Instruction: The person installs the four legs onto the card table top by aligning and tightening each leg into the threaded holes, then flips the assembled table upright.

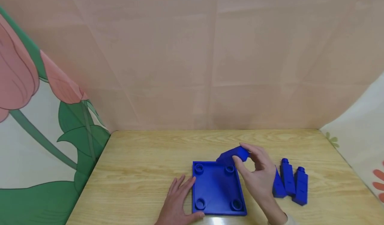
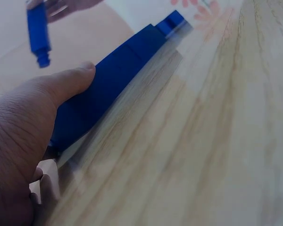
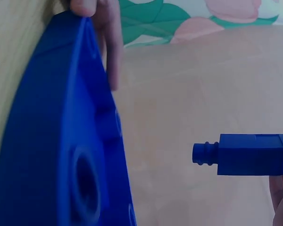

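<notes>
A square blue tabletop [image 1: 216, 188] lies underside up, with a raised rim and a round socket [image 1: 200, 204] in each corner. My left hand [image 1: 177, 203] rests against its left side, fingers extended and thumb on the near edge. Above the far right socket, my right hand [image 1: 260, 176] pinches a blue table leg [image 1: 231, 155] between thumb and fingers. The leg is tilted, its narrow end down to the left. That end is a ridged stub [image 3: 203, 154] in the right wrist view, where it stands apart from the tabletop [image 3: 33, 122].
Three more blue legs lie side by side to the right: one partly hidden by my right hand [image 1: 279, 186], a middle leg [image 1: 287, 178] and an outer leg [image 1: 301, 186]. A wood-grain table [image 1: 138, 175] bears everything. Behind it hangs a plain pinkish cloth [image 1: 186, 58].
</notes>
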A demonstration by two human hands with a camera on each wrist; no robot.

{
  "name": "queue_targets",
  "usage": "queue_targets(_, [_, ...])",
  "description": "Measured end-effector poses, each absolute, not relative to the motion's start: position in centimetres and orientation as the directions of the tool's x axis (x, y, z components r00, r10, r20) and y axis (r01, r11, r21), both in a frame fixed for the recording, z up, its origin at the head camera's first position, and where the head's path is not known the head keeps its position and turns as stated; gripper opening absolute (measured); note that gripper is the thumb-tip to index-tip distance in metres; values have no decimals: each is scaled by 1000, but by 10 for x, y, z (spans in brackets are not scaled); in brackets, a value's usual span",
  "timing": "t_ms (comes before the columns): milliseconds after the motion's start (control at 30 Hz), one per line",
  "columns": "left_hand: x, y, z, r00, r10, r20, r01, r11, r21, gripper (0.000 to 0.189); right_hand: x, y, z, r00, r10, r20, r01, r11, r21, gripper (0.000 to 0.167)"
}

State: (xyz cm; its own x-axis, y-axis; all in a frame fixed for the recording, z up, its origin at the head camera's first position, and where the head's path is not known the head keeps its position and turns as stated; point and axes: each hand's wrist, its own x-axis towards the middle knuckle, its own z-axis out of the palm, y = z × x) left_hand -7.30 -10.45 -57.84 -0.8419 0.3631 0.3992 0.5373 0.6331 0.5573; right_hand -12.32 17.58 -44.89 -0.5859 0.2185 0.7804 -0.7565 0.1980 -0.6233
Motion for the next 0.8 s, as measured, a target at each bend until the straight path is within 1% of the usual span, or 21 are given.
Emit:
queue_targets(67, [-73, -105, -578, -844, 364, 395, 535, 634, 559, 108, -128, 167, -447, -587, 193, 786, -763, 193, -617, 53])
queue_targets(300, [-74, -105, -581, -821, 366, 438, 564, 638, 524, 107, -145, 143, -446, -567, 112, 816, -786, 225, -576, 52])
queue_targets(433, [-74, -105, -582, -828, 366, 425, 556, 640, 531, 108, -151, 131, -449, -588, 111, 801, -771, 220, -597, 50])
queue_targets(533, [-75, -104, -582, -831, 367, 417, 551, 641, 535, 109, -153, 124, -452, -621, 109, 776, -748, 213, -628, 48])
queue_targets(667, [-75, -104, -582, -826, 367, 428, 557, 644, 525, 109, -154, 119, -457, -653, 87, 752, -720, 237, -653, 47])
queue_targets(800, [-75, -105, -581, -821, 369, 435, 563, 652, 508, 109, -155, 116, -464, -662, 60, 747, -709, 273, -651, 48])
